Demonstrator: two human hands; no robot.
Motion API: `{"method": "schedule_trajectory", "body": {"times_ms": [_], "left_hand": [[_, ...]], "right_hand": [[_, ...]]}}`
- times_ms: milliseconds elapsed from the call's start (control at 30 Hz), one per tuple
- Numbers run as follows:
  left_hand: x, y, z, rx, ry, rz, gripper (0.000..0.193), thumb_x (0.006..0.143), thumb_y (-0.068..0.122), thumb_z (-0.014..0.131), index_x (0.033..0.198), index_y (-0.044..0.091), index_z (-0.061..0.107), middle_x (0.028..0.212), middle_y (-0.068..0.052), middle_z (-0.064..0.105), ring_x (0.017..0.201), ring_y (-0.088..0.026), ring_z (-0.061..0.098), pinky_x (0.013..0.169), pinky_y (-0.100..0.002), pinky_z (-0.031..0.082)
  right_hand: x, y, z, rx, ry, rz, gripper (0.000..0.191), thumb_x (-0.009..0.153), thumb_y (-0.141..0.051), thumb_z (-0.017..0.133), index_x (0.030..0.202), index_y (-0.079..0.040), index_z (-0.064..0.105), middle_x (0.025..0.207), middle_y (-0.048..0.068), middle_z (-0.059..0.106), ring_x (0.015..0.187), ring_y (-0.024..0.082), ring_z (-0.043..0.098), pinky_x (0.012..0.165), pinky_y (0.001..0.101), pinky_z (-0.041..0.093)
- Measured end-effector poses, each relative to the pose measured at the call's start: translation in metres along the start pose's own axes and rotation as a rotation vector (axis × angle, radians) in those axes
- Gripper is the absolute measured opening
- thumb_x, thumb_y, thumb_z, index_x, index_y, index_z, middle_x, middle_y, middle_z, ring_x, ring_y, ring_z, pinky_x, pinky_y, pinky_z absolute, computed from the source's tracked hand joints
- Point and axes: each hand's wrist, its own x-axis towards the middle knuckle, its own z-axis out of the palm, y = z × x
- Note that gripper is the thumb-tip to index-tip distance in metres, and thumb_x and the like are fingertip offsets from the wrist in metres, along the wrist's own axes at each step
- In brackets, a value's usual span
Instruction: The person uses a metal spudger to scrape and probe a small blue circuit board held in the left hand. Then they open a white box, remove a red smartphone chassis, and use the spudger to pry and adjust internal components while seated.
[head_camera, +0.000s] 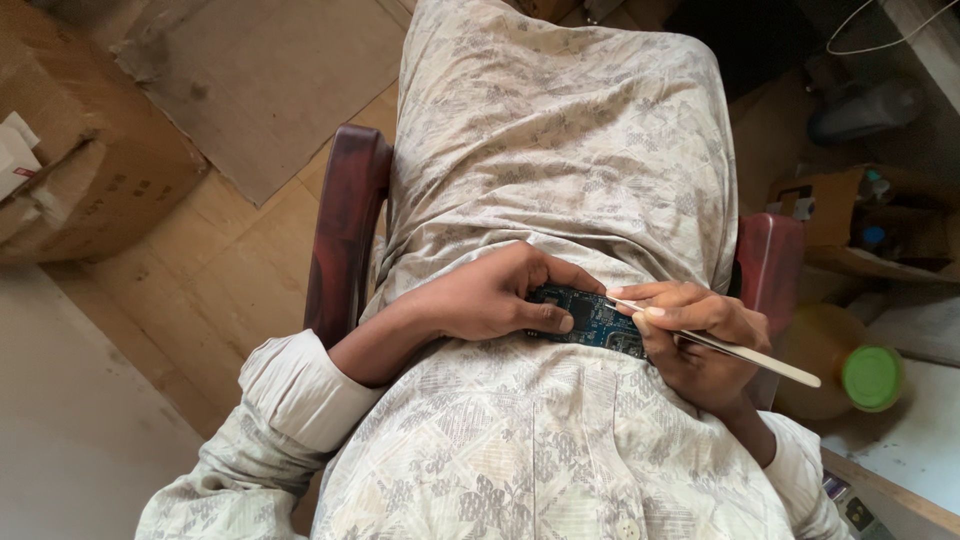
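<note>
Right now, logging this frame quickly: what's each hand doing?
Left hand: closed on the dark blue-green circuit board in the lap.
Right hand: closed on thin metal tweezers, tip at the board.

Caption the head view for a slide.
Seated person's left hand steadies a dark blue circuit board on the lap while the right hand works thin metal tweezers at it.

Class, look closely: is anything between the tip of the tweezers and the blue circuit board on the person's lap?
Nothing visible. The right hand has the tweezers tip right at the circuit board, while the left hand grips its other end.
</note>
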Motion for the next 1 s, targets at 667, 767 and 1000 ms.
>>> {"method": "schedule_trajectory", "body": {"times_ms": [667,767,1000], "left_hand": [[-0.0021,0.0055,-0.0003,-0.01,0.0,-0.005,0.044,0.092,0.007,0.071,0.135,-0.002,0.066,0.085,-0.003,0.075,0.069,-0.004,0.06,0.066,-0.023,0.051],[-0.0017,0.0052,-0.0004,0.008,0.001,-0.008,0.044,0.092,0.007,0.071,0.135,-0.001,0.065,0.085,-0.004,0.076,0.07,-0.004,0.062,0.067,-0.023,0.052],[-0.0019,0.0049,-0.0001,-0.015,-0.005,-0.012,0.045,0.09,0.005,0.07,0.134,-0.002,0.066,0.087,-0.004,0.076,0.071,-0.004,0.063,0.067,-0.023,0.053]], "right_hand": [[0.0026,-0.005,0.0001,-0.045,-0.012,-0.03,0.014,0.096,0.006,0.069,0.103,-0.001,0.059,0.093,0.016,0.073,0.102,0.035,0.077,0.085,0.0432,0.068],[0.003,-0.0049,0.0009,-0.022,-0.017,-0.036,0.014,0.095,0.005,0.069,0.103,-0.001,0.059,0.091,0.014,0.071,0.104,0.036,0.077,0.086,0.0434,0.068],[0.0026,-0.0061,0.0012,-0.059,-0.019,-0.046,0.015,0.095,0.003,0.069,0.104,-0.001,0.058,0.091,0.014,0.072,0.099,0.033,0.078,0.087,0.0442,0.068]]}}
